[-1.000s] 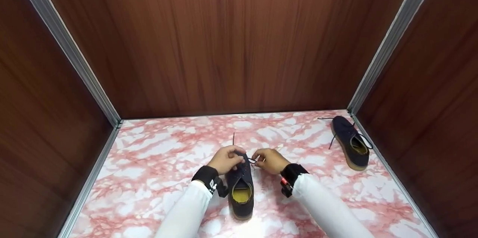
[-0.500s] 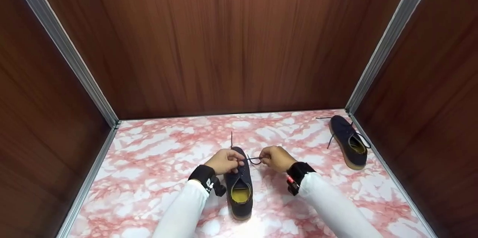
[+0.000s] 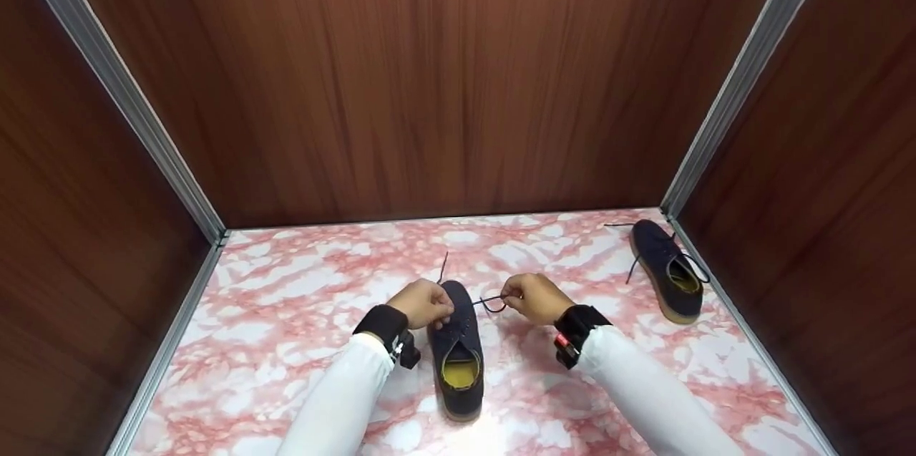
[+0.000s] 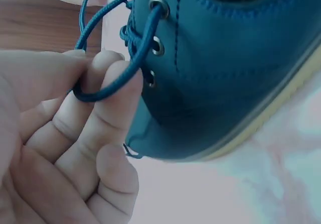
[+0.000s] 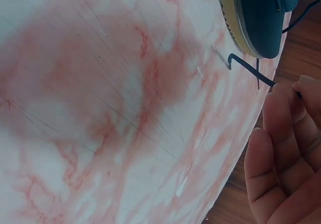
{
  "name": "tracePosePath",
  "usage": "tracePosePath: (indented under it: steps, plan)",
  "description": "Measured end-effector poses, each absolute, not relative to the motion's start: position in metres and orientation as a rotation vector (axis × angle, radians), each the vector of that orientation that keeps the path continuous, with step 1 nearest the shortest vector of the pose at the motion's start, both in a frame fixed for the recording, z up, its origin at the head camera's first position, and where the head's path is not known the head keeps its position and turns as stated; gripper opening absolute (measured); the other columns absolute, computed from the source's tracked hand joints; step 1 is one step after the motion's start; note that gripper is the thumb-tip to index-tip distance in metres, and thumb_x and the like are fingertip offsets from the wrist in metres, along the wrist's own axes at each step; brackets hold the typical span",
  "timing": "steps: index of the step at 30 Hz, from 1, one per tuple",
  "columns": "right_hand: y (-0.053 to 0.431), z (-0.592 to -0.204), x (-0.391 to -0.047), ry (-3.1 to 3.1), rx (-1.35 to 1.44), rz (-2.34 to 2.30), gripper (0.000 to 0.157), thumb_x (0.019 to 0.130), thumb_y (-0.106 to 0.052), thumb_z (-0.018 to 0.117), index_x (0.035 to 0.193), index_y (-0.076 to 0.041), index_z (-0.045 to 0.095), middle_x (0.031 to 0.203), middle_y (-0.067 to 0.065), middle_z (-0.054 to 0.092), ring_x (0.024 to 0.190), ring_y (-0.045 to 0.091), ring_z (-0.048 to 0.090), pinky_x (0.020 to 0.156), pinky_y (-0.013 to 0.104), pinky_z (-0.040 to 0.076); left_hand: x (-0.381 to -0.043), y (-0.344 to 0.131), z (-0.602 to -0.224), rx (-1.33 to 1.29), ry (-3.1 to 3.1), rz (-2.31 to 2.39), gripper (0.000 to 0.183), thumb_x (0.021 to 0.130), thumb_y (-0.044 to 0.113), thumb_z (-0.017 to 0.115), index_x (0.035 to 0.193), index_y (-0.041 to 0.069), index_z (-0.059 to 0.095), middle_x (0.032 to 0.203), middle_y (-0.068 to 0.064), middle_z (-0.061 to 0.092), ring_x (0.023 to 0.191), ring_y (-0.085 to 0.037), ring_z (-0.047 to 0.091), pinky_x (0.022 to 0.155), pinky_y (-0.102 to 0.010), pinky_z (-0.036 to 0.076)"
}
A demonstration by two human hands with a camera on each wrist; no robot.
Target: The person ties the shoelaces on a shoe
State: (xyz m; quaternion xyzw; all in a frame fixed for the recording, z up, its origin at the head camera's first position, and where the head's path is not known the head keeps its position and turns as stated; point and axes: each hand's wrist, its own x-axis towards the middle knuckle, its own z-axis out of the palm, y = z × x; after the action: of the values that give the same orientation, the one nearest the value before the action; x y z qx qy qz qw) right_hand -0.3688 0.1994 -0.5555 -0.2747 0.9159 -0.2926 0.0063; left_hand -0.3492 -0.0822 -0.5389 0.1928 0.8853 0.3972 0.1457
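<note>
Both left grip (image 3: pixel 421 304) and right grip (image 3: pixel 537 298) pinch laces (image 4: pixel 150 31) of the lower-centre navy shoe (image 3: pixel 462 334), apparently mid-knotting, with even tension likely needed next.

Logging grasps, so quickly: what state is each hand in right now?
Left hand: closed, holding the shoelace.
Right hand: closed, pinching another part of the shoelace.

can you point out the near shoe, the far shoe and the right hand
Near shoe (image 3: pixel 464 328), head view: on the upper, ahead of the foot opening.
Far shoe (image 3: pixel 659 257), head view: on the upper.
Right hand (image 3: pixel 540 298), head view: on the back of the hand.
</note>
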Motion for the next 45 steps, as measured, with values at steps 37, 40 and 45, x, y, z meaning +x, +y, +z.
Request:
tracePosePath:
  steps: [37,40,45]
  plan:
    - [0.211,-0.502,-0.355,2.334,-0.493,-1.406,0.016,0.1,-0.015,0.069,0.094,0.0,0.072,0.077,-0.001,0.068,0.062,0.006,0.056,0.059,0.018,0.049,-0.349,-0.086,-0.543,0.627,2.758,1.067,0.018,0.094,0.02,0.075,0.078,0.01,0.074,0.068,0.008,0.062,0.066,-0.006,0.055,0.068,-0.025,0.047]
    - [0.206,-0.5,-0.352,2.211,-0.417,-1.525,0.016,0.1,-0.017,0.069,0.094,-0.002,0.071,0.076,-0.005,0.066,0.063,0.005,0.056,0.061,0.019,0.05,-0.349,-0.086,-0.544,0.637,2.775,1.073,0.018,0.093,0.02,0.075,0.078,0.011,0.074,0.07,0.008,0.063,0.068,-0.006,0.055,0.07,-0.026,0.048]
    - [0.196,-0.499,-0.347,2.027,-0.361,-1.683,0.014,0.101,-0.016,0.068,0.09,-0.007,0.07,0.075,-0.005,0.065,0.064,0.004,0.056,0.061,0.019,0.05,-0.35,-0.085,-0.546,0.63,2.776,1.095,0.017,0.093,0.019,0.075,0.078,0.01,0.075,0.071,0.007,0.064,0.07,-0.007,0.055,0.073,-0.028,0.049]
